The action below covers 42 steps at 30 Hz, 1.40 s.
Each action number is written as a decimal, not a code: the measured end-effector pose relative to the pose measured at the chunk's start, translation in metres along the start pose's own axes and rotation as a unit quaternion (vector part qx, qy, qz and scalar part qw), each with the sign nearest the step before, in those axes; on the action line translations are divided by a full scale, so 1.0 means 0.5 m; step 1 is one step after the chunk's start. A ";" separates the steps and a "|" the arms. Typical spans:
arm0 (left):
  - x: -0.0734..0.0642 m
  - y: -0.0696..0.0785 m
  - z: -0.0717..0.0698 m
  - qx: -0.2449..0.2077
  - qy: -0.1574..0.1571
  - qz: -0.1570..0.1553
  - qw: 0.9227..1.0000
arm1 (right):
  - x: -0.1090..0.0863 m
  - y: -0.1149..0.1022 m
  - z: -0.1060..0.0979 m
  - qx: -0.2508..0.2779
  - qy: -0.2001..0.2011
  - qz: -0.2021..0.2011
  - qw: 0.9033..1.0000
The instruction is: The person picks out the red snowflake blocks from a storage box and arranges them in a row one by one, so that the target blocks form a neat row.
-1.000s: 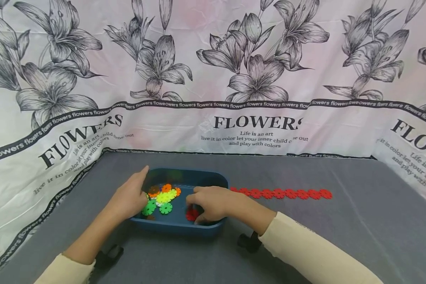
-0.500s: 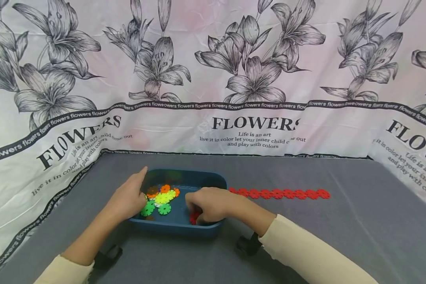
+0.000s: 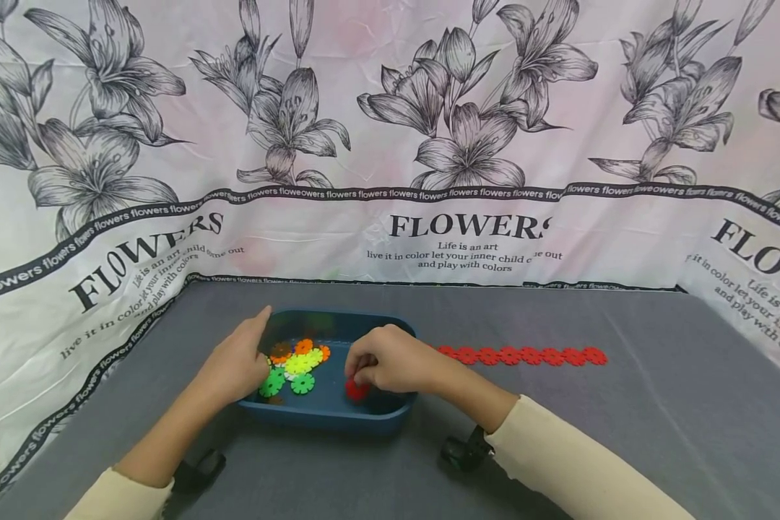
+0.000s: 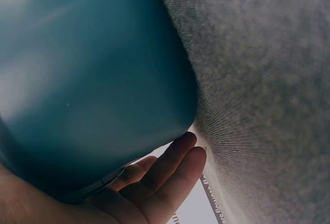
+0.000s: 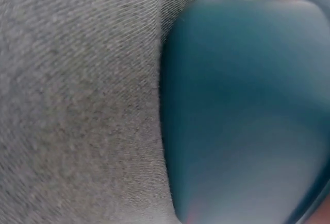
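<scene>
A blue plastic bin [image 3: 325, 419] stands on the table with several notched, flower-shaped plastic discs inside. My left hand [image 3: 237, 361] grips the bin's left rim; the left wrist view shows its fingers [image 4: 175, 183] along the outer wall. Over the bin's right half, my right hand [image 3: 393, 361] pinches a red disc [image 3: 356, 391] between thumb and fingers. Green discs [image 3: 302, 383], yellow discs [image 3: 304, 360] and orange discs [image 3: 305, 346] lie heaped at the left. In the right wrist view the bin's wall [image 5: 242, 90] hides the fingertips and the disc.
A straight row of red discs [image 3: 531, 355] lies on the grey table cloth [image 3: 559, 412], to the right of the bin. Behind the table hangs a floral curtain [image 3: 468, 235]. Each wrist bears a black camera, such as the right one [image 3: 464, 453].
My right hand has lifted a little from the bin's floor, and the red disc is now pinched at its fingertips. The left hand stays at the rim.
</scene>
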State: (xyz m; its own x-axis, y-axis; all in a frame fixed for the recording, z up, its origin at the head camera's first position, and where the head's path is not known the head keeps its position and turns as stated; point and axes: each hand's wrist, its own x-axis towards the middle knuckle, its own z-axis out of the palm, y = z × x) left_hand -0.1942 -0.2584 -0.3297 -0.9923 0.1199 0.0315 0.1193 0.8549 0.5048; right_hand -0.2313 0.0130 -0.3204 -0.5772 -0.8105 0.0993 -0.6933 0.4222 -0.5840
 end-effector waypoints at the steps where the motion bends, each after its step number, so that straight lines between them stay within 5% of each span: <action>1: 0.000 0.000 0.000 0.000 0.001 0.000 1.000 | 0.000 -0.001 -0.001 -0.001 0.005 0.001 1.000; 14: 0.000 0.001 -0.003 0.004 0.000 -0.001 1.000 | -0.035 -0.009 -0.040 0.034 0.071 0.032 0.996; 33: -0.002 0.001 -0.002 0.004 0.003 0.007 1.000 | -0.100 0.016 -0.080 0.124 0.119 0.065 0.983; 42: -0.001 -0.001 0.000 0.006 0.006 0.009 1.000 | -0.138 0.030 -0.100 0.122 0.141 0.088 0.979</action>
State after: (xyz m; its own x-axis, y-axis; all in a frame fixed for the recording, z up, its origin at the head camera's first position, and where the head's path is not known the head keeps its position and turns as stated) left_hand -0.1938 -0.2589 -0.3299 -0.9904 0.1291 0.0499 0.1368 0.8586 0.4941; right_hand -0.2232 0.0956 -0.2957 -0.7983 -0.5754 0.1779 -0.4689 0.4084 -0.7832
